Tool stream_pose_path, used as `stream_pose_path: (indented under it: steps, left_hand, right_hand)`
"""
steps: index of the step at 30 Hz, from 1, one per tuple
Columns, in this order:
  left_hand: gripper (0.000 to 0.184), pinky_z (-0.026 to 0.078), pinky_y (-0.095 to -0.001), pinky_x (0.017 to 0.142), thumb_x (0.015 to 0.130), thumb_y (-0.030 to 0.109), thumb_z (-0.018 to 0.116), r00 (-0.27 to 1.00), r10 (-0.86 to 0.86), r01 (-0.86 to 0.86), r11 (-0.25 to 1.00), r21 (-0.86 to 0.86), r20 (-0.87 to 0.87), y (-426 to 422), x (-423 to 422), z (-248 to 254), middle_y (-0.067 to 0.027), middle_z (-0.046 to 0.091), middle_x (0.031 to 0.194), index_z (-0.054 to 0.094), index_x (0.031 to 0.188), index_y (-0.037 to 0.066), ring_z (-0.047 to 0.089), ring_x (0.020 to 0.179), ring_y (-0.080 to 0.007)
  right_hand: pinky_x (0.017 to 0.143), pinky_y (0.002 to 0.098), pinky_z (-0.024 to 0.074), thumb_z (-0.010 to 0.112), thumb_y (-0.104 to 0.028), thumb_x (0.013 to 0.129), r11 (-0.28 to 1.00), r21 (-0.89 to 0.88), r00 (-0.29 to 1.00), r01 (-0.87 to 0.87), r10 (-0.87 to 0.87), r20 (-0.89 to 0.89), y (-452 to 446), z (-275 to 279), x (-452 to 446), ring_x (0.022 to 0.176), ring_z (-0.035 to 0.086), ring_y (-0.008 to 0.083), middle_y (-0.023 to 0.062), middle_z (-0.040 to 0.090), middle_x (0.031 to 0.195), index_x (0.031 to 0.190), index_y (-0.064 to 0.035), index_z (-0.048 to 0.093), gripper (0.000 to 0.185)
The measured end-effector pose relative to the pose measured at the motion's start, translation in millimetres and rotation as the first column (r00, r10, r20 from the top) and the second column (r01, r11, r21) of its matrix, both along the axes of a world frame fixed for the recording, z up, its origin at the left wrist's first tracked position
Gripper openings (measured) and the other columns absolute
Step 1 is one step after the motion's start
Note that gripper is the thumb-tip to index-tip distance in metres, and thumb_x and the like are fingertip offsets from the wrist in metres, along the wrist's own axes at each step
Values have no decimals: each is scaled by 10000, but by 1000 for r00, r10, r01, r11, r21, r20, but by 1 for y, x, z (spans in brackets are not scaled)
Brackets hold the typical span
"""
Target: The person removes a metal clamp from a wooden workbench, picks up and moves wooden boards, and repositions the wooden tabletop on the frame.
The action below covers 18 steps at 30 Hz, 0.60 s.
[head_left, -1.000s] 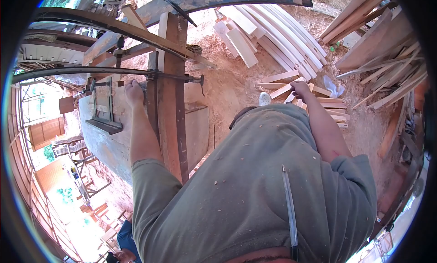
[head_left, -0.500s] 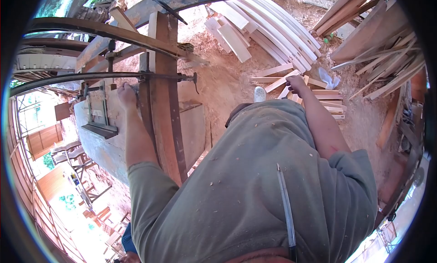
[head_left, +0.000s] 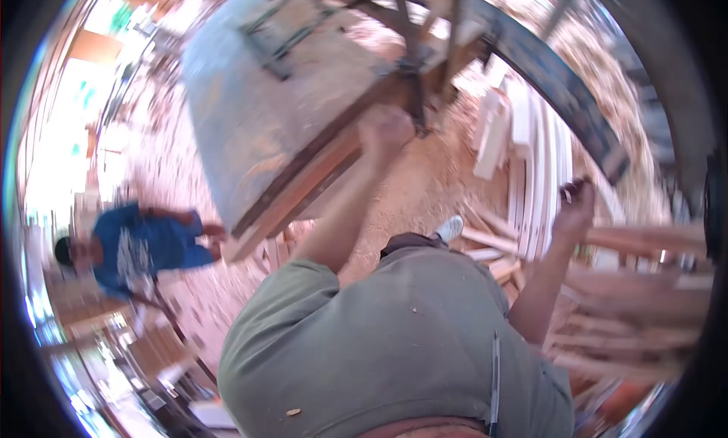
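My left hand (head_left: 385, 132) is blurred over the edge of a reddish wooden beam (head_left: 303, 184), near a dark metal clamp (head_left: 413, 97). Its fingers are smeared, so whether it grips the beam or only rests there is unclear. Beyond the beam lies a large grey work surface (head_left: 227, 112) streaked with sawdust. Out to the right, my right hand (head_left: 576, 207) hangs in the air with curled fingers. A small pale spot shows at them, too small to name. Left of that hand, long pale curved wooden strips (head_left: 540, 165) are stacked on the ground.
A person in blue clothes (head_left: 144, 244) stands at the left. Short wood pieces (head_left: 493, 237) lie by my shoe (head_left: 449, 229). A dark curved beam (head_left: 561, 66) spans the upper right. Blurred boards (head_left: 629, 286) are piled at the right.
The view has swung left, bringing the blue-clothed person into sight. My right hand has come up from the short wood pieces. My left hand now appears over the beam, near the clamp.
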<state>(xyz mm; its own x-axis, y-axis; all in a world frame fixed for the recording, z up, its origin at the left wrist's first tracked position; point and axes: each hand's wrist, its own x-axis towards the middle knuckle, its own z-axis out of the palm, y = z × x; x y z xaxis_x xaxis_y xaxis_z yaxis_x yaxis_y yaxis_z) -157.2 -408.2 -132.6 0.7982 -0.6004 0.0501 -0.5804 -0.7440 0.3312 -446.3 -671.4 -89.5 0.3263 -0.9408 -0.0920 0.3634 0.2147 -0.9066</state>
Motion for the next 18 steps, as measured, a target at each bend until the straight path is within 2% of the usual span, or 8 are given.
stream_pose_path:
  steps: [2,3,4,6,9,11,14,18]
  left_hand:
    - [143,460,-342,705,829,183,597,827,-311,-16,819,-573,-468,4,-82,-29,-96,636,817,636,848,46,585,765,-191]
    - [93,457,-337,696,805,127,608,730,-339,92,909,-407,-594,12,-116,55,-92,620,777,629,829,40,569,728,-186]
    - [111,456,-327,674,804,143,619,603,-623,100,679,-728,-499,4,-147,0,-88,591,708,620,787,33,546,663,-191]
    - [225,439,-344,598,828,226,617,428,-673,13,671,-741,-603,4,-189,19,-117,553,662,598,757,14,508,601,-197]
    - [194,437,-341,643,850,169,562,611,-686,217,626,-749,-396,25,-201,93,-136,568,770,590,748,6,544,700,-225]
    - [212,436,-355,666,855,156,546,777,-622,82,249,-965,-95,25,-210,108,-154,559,817,574,735,-16,545,737,-265]
    - [241,438,-368,666,852,164,553,892,-448,44,-47,-998,61,37,-195,159,-163,553,809,557,726,-41,538,723,-292]
    - [296,425,-369,631,877,159,509,946,-262,183,-55,-982,191,71,-202,173,-150,539,755,519,655,-36,525,688,-293]
  right_hand:
    - [785,332,406,478,-285,898,958,-228,964,-173,212,161,-1,54,32,814,531,173,60,578,924,1102,-14,538,345]
    - [825,350,409,448,-296,907,878,-392,884,-273,390,257,-5,78,46,862,546,201,99,579,968,1117,19,522,386]
    - [876,363,409,401,-319,917,846,-483,888,-226,382,255,-2,102,56,912,554,231,139,579,993,1122,47,506,433]
    - [879,383,427,358,-325,915,766,-623,804,-162,468,367,-20,146,78,945,560,256,178,583,996,1057,68,521,449]
    - [804,415,409,424,-324,836,825,-557,729,95,323,604,-19,218,96,806,541,258,123,578,832,915,2,571,367]
    - [724,439,395,504,-294,746,876,-362,496,319,171,851,-18,258,106,658,508,236,29,542,684,810,-98,595,226]
    - [532,295,369,532,-374,865,895,-128,283,427,2,959,139,314,98,504,453,116,-70,506,607,675,-173,565,279]
    - [541,311,374,537,-371,860,916,-227,162,332,181,970,170,335,87,513,452,117,-68,497,609,702,-180,560,250]
